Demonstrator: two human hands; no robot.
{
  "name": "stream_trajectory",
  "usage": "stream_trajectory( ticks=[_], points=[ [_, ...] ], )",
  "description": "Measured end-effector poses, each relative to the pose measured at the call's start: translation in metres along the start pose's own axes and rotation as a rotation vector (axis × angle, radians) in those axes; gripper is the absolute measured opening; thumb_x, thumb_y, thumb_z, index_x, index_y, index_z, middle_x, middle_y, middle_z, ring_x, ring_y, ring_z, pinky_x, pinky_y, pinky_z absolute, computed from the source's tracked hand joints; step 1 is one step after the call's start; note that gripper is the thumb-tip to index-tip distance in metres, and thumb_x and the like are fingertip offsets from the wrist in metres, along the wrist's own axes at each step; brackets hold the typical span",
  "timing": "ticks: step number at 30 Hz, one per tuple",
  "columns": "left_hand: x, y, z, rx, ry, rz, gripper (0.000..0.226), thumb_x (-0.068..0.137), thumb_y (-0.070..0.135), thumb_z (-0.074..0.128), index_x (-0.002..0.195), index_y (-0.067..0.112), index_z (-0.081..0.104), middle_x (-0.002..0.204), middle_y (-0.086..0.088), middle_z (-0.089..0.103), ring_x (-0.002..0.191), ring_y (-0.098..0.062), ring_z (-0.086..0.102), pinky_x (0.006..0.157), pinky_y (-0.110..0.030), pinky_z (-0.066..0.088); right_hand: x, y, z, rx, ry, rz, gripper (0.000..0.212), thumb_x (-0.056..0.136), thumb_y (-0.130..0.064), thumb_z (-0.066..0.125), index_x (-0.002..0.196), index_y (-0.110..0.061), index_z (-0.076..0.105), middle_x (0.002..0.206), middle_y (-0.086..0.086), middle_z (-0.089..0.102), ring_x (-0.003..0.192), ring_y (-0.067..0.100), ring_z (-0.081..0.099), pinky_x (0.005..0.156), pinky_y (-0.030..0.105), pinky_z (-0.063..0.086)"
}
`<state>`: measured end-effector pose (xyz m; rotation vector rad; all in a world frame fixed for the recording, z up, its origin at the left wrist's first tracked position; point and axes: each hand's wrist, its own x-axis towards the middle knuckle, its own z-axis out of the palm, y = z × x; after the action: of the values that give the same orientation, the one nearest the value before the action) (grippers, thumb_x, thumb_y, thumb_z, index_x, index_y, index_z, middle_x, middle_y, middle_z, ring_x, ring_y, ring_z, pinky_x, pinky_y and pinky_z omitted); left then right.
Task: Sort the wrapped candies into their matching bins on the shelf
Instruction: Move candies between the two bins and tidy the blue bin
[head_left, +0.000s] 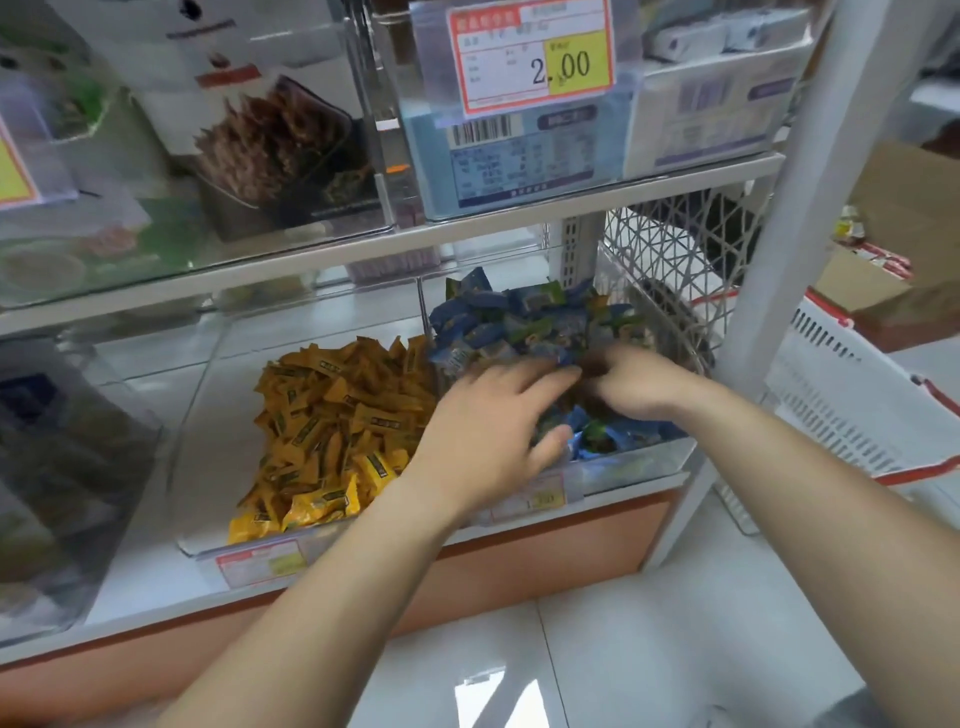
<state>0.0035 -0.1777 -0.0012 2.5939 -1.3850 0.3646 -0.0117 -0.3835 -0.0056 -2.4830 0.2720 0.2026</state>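
Observation:
On the bottom shelf a clear bin (631, 460) holds a heap of blue-wrapped candies (519, 317). Left of it, a second clear bin (218, 415) holds yellow-wrapped candies (332, 431). My left hand (488, 431) lies over the blue heap with fingers spread and fairly straight, thumb near the bin's front wall. My right hand (631, 382) is in the same bin, fingers curled down into the blue candies; whether it grips any is hidden by blur. The two hands almost touch at the fingertips.
A white shelf post (789, 208) stands at the right. Beyond it sits a white basket with red trim (852, 395). An upper shelf (415, 239) carries clear bins of snacks and a price tag (535, 57). Dark packets (62, 441) fill the far-left bin.

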Motion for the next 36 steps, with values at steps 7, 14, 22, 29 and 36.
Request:
stream_trajectory(
  ticks=[7,14,22,29,36],
  points=[
    [0.003,-0.01,0.014,0.108,-0.003,-0.014,0.035,0.094,0.054,0.044,0.105,0.036,0.072,0.124,0.015,0.065,0.107,-0.015,0.064,0.091,-0.035,0.047,0.007,0.006,0.008,0.009,-0.117,-0.09,0.018,0.097,-0.031,0.059,0.114,-0.031,0.067,0.108,-0.005,0.068,0.096,0.016,0.061,0.073,0.025,0.046],
    [0.002,-0.01,0.012,0.06,0.004,-0.05,0.03,0.089,0.052,0.054,0.104,0.037,0.074,0.119,0.015,0.067,0.104,-0.014,0.065,0.09,-0.036,0.051,0.01,0.0,0.015,-0.077,-0.131,-0.185,0.021,0.096,-0.036,0.059,0.112,-0.024,0.068,0.111,0.002,0.071,0.099,0.021,0.064,0.089,0.037,0.053],
    [0.002,-0.011,0.013,0.041,0.026,-0.061,0.032,0.09,0.054,0.052,0.101,0.035,0.075,0.12,0.017,0.067,0.103,-0.011,0.065,0.09,-0.033,0.049,0.007,0.006,0.004,-0.093,-0.053,-0.169,0.016,0.084,-0.034,0.078,0.092,-0.022,0.073,0.087,-0.005,0.069,0.084,0.017,0.064,0.072,0.029,0.05],
    [0.004,-0.008,0.009,-0.012,0.01,-0.084,0.037,0.09,0.057,0.052,0.118,0.037,0.062,0.117,0.016,0.068,0.103,-0.012,0.064,0.094,-0.033,0.045,-0.017,0.006,-0.03,0.119,0.321,-0.232,0.016,0.075,-0.036,0.085,0.077,-0.028,0.071,0.077,-0.012,0.069,0.07,-0.001,0.06,0.056,0.011,0.037],
    [0.006,0.006,-0.01,-0.568,0.276,-0.184,0.075,0.083,0.054,0.069,0.145,0.034,0.032,0.133,0.016,0.055,0.12,0.001,0.053,0.097,-0.019,0.045,-0.036,-0.039,-0.019,0.731,0.352,-0.322,0.015,0.08,-0.028,0.082,0.085,-0.017,0.075,0.083,0.007,0.075,0.081,0.025,0.073,0.069,0.041,0.061]
  ],
)
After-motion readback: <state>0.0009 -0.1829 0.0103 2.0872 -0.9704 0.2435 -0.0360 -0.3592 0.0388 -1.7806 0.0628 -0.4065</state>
